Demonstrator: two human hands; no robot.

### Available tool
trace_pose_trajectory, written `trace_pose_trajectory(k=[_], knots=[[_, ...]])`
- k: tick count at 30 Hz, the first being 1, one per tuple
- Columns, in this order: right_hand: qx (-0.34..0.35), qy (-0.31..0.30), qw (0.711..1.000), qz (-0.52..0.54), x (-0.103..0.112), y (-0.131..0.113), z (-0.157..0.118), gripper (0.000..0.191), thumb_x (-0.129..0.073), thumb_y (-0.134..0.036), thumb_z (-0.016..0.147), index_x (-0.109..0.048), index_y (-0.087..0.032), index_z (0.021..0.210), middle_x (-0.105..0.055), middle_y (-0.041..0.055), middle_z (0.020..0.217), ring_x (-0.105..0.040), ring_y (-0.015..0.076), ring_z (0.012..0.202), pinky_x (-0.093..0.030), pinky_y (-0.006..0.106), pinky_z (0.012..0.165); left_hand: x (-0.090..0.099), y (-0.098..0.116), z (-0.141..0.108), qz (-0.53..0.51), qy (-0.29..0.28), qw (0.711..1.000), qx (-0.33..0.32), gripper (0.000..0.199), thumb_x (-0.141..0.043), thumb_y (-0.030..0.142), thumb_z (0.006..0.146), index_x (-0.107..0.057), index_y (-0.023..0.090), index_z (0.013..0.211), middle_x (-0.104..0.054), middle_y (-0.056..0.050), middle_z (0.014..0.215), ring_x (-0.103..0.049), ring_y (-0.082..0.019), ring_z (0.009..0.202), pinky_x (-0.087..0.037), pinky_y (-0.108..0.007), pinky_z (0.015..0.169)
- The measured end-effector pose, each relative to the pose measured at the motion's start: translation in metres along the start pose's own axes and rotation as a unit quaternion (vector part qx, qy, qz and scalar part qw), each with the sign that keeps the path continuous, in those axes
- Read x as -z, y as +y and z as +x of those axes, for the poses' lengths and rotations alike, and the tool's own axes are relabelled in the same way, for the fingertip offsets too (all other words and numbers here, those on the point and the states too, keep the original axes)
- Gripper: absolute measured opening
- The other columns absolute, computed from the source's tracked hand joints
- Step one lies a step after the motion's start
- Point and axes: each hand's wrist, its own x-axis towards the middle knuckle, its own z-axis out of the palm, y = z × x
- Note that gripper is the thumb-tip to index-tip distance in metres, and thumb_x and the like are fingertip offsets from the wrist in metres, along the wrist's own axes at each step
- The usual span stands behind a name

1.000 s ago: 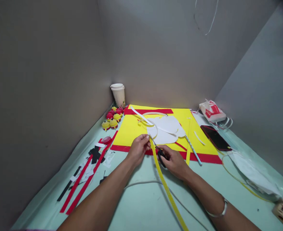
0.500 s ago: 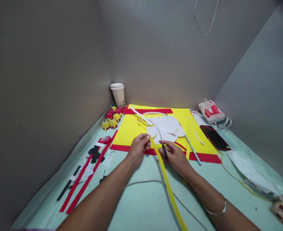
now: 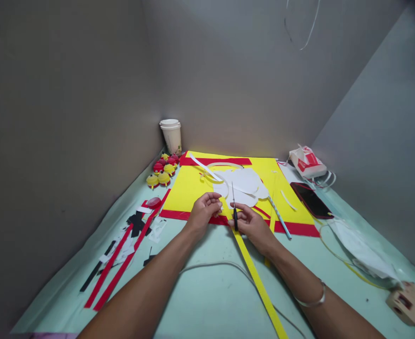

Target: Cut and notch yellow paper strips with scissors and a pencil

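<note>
My left hand [image 3: 204, 211] pinches the far end of a long yellow paper strip [image 3: 255, 273]. The strip looks ridged or finely cut near the fingers and runs down toward me past the table's near edge. Just to the right, my right hand [image 3: 251, 223] grips a slim black-handled tool [image 3: 235, 219] with a thin pointed metal end standing up; its exact kind is unclear. The right fingertips also meet the strip. Both hands are over the front edge of a yellow board with red borders [image 3: 182, 195]. Behind them lie white paper cutouts [image 3: 248, 181].
Red and yellow balls [image 3: 164, 178] and a lidded paper cup [image 3: 172, 136] stand at the back left. Red strips [image 3: 115, 273] and black scraps lie left. A striped stick [image 3: 280, 218], a phone [image 3: 311, 200], a tissue pack [image 3: 306, 161] and a wooden block [image 3: 410, 306] lie right.
The tool in my right hand has turned more upright and moved slightly left. The strip now lies straighter between the hands and toward me. The view has shifted a little.
</note>
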Motion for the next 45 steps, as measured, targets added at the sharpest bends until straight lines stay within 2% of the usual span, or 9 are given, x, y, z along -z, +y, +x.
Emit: trace_pose_trajectory(k=[8, 13, 21, 27, 32, 38, 42, 45], knots=[[0.019, 0.007, 1.000, -0.010, 0.0006, 0.0022, 0.0010, 0.059, -0.078, -0.032, 0.068, -0.056, -0.018, 0.121, -0.058, -0.0062, 0.073, -0.054, 0.0100, 0.062, -0.039, 0.023, 0.059, 0.0003, 0.0014, -0.0002, -0.001, 0.001, 1.000, 0.008, 0.030, -0.074, 0.021, 0.067, -0.063, 0.014, 0.093, -0.059, 0.001, 0.073, -0.052, -0.009, 0.061, -0.041, -0.022, 0.061], [0.008, -0.007, 1.000, -0.022, 0.0004, -0.0007, -0.0008, 0.059, -0.077, -0.031, 0.068, -0.056, -0.017, 0.122, -0.059, -0.0058, 0.072, -0.056, 0.0114, 0.062, -0.041, 0.024, 0.059, 0.0021, 0.0006, 0.0015, -0.001, 0.006, 1.000, -0.001, 0.029, -0.074, 0.022, 0.067, -0.064, 0.015, 0.093, -0.058, 0.002, 0.073, -0.050, -0.009, 0.061, -0.041, -0.022, 0.061], [0.005, -0.018, 0.999, -0.029, 0.0000, -0.0006, -0.0013, 0.060, -0.077, -0.030, 0.067, -0.056, -0.017, 0.122, -0.059, -0.0050, 0.072, -0.058, 0.0121, 0.062, -0.043, 0.024, 0.058, 0.0028, 0.0043, 0.0018, -0.023, 0.018, 1.000, -0.005, 0.037, -0.074, 0.021, 0.066, -0.067, 0.015, 0.101, -0.057, 0.002, 0.073, -0.049, -0.008, 0.060, -0.039, -0.021, 0.058], [0.014, -0.018, 0.999, -0.025, -0.0003, 0.0015, -0.0009, 0.057, -0.076, -0.030, 0.068, -0.057, -0.018, 0.121, -0.059, -0.0053, 0.072, -0.057, 0.0112, 0.062, -0.043, 0.024, 0.058, 0.0025, 0.0021, 0.0006, -0.023, -0.018, 0.999, 0.046, 0.042, -0.075, 0.027, 0.069, -0.066, 0.014, 0.108, -0.059, 0.001, 0.073, -0.053, -0.009, 0.060, -0.040, -0.021, 0.059], [0.015, -0.025, 0.999, -0.016, -0.0001, 0.0035, -0.0003, 0.058, -0.076, -0.028, 0.069, -0.056, -0.018, 0.122, -0.061, -0.0045, 0.074, -0.059, 0.0116, 0.065, -0.045, 0.024, 0.061, 0.0023, 0.0002, 0.0009, -0.026, -0.045, 0.997, 0.061, 0.040, -0.075, 0.023, 0.068, -0.067, 0.013, 0.107, -0.062, -0.001, 0.077, -0.054, -0.009, 0.061, -0.042, -0.022, 0.061], [0.007, -0.026, 0.999, -0.018, 0.0004, 0.0027, -0.0006, 0.060, -0.077, -0.031, 0.069, -0.056, -0.018, 0.123, -0.062, -0.0042, 0.075, -0.061, 0.0130, 0.066, -0.046, 0.026, 0.062, 0.0028, 0.0031, 0.0007, -0.023, -0.034, 0.999, 0.036, 0.041, -0.074, 0.018, 0.065, -0.068, 0.016, 0.105, -0.059, 0.000, 0.076, -0.054, -0.009, 0.063, -0.043, -0.022, 0.063], [-0.004, -0.027, 0.999, -0.018, 0.0020, -0.0022, -0.0040, 0.052, -0.073, -0.037, 0.076, -0.058, -0.020, 0.123, -0.060, -0.0052, 0.070, -0.063, 0.0144, 0.064, -0.042, 0.024, 0.057, 0.0045, 0.0026, 0.0020, -0.006, -0.021, 1.000, -0.001, 0.038, -0.072, 0.016, 0.065, -0.069, 0.017, 0.103, -0.056, 0.002, 0.073, -0.051, -0.009, 0.063, -0.041, -0.021, 0.061], [-0.022, -0.036, 0.999, -0.001, 0.0030, -0.0044, -0.0062, 0.046, -0.070, -0.041, 0.080, -0.060, -0.022, 0.121, -0.062, -0.0039, 0.073, -0.065, 0.0153, 0.064, -0.041, 0.024, 0.054, 0.0056, 0.0018, 0.0039, -0.005, -0.010, 1.000, -0.016, 0.036, -0.071, 0.015, 0.066, -0.069, 0.018, 0.102, -0.056, 0.001, 0.074, -0.050, -0.009, 0.063, -0.041, -0.021, 0.061]])
